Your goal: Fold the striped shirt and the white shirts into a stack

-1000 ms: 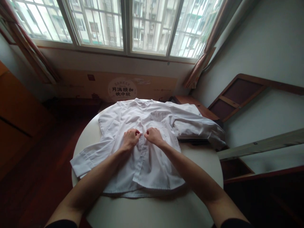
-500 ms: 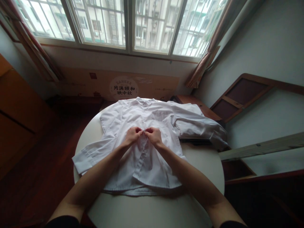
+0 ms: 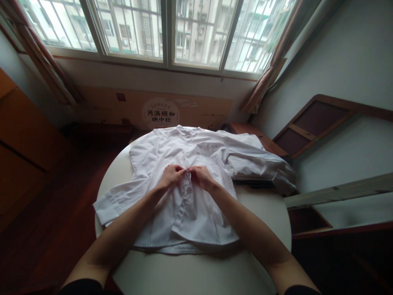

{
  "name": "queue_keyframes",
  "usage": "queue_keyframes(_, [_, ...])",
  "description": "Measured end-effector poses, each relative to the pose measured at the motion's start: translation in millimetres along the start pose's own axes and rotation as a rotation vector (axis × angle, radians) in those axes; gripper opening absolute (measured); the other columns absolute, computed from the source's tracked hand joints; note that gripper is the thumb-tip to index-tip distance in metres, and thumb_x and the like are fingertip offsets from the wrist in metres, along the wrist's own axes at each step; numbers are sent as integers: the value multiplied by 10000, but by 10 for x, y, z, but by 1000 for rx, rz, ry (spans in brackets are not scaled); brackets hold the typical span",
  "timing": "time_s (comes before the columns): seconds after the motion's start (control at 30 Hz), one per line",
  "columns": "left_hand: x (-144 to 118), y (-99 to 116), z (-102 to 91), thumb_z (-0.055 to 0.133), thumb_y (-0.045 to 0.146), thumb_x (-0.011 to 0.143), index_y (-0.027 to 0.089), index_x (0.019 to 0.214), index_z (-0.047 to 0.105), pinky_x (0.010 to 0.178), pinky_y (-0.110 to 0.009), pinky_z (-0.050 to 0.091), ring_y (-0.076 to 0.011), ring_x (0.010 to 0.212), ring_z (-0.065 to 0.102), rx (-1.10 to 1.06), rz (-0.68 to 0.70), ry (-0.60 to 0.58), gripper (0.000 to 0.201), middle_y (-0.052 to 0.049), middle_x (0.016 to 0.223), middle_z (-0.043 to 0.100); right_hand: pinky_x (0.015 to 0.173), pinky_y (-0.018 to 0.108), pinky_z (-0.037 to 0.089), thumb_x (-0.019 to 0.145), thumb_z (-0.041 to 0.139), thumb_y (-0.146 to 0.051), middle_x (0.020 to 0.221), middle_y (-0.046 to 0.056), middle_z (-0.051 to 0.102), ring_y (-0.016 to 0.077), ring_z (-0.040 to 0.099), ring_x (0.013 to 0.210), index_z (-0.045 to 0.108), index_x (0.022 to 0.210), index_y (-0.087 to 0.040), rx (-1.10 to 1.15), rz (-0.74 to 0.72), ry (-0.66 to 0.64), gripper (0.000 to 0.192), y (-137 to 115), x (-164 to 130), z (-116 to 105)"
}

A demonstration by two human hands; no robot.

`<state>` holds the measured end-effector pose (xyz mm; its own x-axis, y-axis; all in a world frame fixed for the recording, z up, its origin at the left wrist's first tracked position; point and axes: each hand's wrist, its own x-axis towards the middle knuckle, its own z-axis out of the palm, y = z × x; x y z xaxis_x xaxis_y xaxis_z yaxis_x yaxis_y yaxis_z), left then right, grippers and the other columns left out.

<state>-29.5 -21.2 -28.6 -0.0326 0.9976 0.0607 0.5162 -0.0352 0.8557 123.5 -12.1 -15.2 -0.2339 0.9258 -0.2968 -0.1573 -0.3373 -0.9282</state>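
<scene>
A white long-sleeved shirt [image 3: 166, 147] lies spread face up on a round white table [image 3: 196, 272], its collar toward the window. Both hands meet at the middle of its front placket. My left hand [image 3: 172, 175] pinches the placket edge between thumb and fingers. Just beside it, my right hand [image 3: 200, 175] is closed in a pinch on the same strip of cloth, the fingertips almost touching. Below them the placket is lifted and twisted a little. Any button between the fingertips is hidden.
One shirt sleeve hangs past the table's right side, over a dark flat object [image 3: 253, 183]. A wooden cabinet [image 3: 245, 133] stands behind at the right. Beyond the table, a printed cardboard panel [image 3: 196, 108] leans under the window [image 3: 196, 37]. A wooden rail [image 3: 340, 188] runs at right.
My right hand has turned slightly and its fingers lie flatter across the placket. The placket edge below the fingertips is raised more. My left hand stays nearly in place.
</scene>
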Motion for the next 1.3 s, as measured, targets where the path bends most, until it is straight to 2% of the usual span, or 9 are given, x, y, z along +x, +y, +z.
queue_keyframes(0.17, [-2, -21, 0, 628, 343, 707, 151, 762, 743, 549, -212, 404, -158, 649, 623, -49, -17, -18, 230, -39, 694, 710, 527, 214, 463, 576, 658, -141, 573, 19, 651, 105, 571, 511, 661, 612, -123, -137, -22, -77, 41, -131, -9, -3])
queue_keyframes(0.3, [-19, -24, 4, 629, 343, 695, 141, 753, 741, 524, -206, 387, -146, 620, 607, -98, -38, -26, 238, -36, 673, 699, 560, 223, 482, 577, 669, -163, 593, 20, 667, 119, 604, 546, 691, 656, -117, -272, -158, -55, 93, -109, 9, 25])
queue_keyframes(0.4, [-31, -20, 33, 625, 352, 693, 131, 730, 736, 501, -204, 369, -125, 564, 570, -148, -38, -28, 250, -28, 625, 670, 568, 235, 479, 619, 648, -173, 592, 23, 675, 144, 630, 569, 703, 655, -136, -483, -281, 34, 76, -54, 24, 35])
queue_keyframes(0.57, [-37, -27, 113, 598, 381, 705, 114, 684, 700, 444, -202, 329, -87, 446, 471, -352, -136, -19, 287, 2, 509, 569, 653, 257, 452, 702, 634, -177, 688, 48, 709, 170, 645, 654, 715, 687, -165, -922, -570, 292, 84, 40, -42, 94])
queue_keyframes(0.77, [-55, -6, 151, 567, 325, 720, 126, 627, 636, 454, -214, 326, -87, 447, 441, -426, -162, 37, 230, 8, 507, 532, 679, 259, 434, 760, 625, -206, 744, 64, 705, 174, 630, 688, 706, 722, -153, -1017, -700, 371, 104, 184, -104, 182])
queue_keyframes(0.93, [-111, 133, 126, 522, 233, 768, 143, 688, 632, 598, -241, 396, -140, 621, 560, -93, -34, 154, 163, -42, 659, 632, 673, 253, 447, 713, 630, -206, 704, 57, 709, 171, 643, 666, 712, 699, -158, -901, -561, 375, 96, 124, -84, 180])
queue_keyframes(1.03, [-159, 217, 116, 489, 227, 809, 151, 765, 632, 655, -256, 411, -162, 693, 591, 25, 23, 184, 168, -59, 738, 663, 613, 238, 454, 669, 622, -194, 588, 33, 674, 160, 633, 602, 696, 617, -162, -780, -427, 278, 97, 37, -24, 144])
queue_keyframes(1.2, [-164, 238, 96, 466, 233, 834, 157, 823, 625, 678, -259, 433, -163, 710, 598, 44, 56, 167, 176, -50, 769, 666, 550, 212, 476, 632, 591, -151, 548, 17, 645, 116, 597, 533, 649, 563, -138, -331, -188, 38, 90, -48, 54, 79])
queue_keyframes(1.3, [-129, 202, 81, 471, 245, 827, 159, 783, 624, 670, -252, 438, -156, 687, 592, 4, 71, 130, 181, -36, 737, 658, 557, 211, 492, 620, 610, -159, 550, 24, 648, 116, 608, 544, 650, 564, -127, -231, -116, -34, 76, -76, 52, 46])
